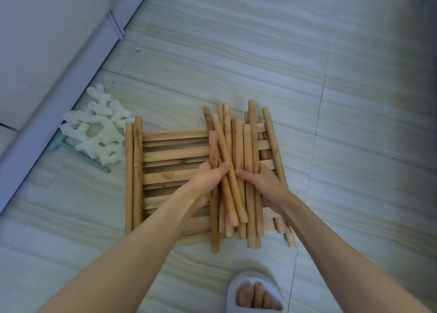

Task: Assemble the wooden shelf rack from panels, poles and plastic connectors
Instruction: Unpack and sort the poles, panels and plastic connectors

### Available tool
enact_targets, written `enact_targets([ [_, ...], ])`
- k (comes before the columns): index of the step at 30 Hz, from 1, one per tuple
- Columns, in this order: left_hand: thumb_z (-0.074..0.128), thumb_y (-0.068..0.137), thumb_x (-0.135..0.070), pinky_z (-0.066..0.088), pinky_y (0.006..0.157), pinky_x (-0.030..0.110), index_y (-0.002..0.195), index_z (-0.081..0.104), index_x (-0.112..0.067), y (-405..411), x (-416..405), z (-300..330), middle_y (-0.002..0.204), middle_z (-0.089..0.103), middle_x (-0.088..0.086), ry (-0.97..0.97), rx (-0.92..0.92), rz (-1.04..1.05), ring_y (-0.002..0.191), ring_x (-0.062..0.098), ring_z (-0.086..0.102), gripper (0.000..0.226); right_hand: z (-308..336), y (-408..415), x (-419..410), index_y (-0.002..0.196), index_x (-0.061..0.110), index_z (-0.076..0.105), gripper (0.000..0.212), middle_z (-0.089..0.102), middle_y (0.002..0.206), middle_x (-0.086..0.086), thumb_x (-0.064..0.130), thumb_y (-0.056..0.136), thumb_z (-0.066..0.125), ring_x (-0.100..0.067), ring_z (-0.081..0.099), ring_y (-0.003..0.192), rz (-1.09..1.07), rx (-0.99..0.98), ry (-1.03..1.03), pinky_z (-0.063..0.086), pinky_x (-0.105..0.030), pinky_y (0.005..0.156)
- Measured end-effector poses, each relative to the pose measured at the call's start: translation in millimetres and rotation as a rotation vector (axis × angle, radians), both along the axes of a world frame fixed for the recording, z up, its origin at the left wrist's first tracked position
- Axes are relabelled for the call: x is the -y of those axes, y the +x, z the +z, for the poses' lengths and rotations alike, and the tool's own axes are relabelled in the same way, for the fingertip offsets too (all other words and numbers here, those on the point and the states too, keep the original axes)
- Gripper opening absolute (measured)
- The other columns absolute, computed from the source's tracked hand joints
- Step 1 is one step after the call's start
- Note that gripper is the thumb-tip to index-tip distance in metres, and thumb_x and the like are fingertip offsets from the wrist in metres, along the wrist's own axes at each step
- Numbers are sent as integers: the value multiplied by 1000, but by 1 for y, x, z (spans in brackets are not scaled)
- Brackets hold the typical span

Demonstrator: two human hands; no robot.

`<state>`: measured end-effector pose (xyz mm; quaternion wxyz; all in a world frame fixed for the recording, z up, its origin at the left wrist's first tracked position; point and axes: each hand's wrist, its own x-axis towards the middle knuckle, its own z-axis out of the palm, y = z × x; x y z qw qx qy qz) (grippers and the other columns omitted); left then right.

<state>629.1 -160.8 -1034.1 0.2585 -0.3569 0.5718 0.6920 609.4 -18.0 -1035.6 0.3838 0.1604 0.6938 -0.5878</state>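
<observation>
left hand (pixel 208 178) grips poles (pixel 236 170) | right hand (pixel 264 185) grips poles | poles atop slatted panels (pixel 175 156)

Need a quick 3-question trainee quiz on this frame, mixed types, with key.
1. True or false: both hands, left and right, grip the bundle of poles.
2. What lies under the poles? A) slatted panel B) cardboard box C) towel
3. Fill in: the white connectors lie to the ___ of the panel, near the sofa.

Key: 1 true; 2 A; 3 left
</observation>
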Motion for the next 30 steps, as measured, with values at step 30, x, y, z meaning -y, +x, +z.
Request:
enact_targets([
  [30,61,76,-18,48,98,33,146,20,-19,134,283,67,132,56,4,-134,-473,205,121,18,55,82,47,41,285,141,14,21,79,43,130,6,9,80,71,-6,40,124,804,-533,-245,31,-20,105],
])
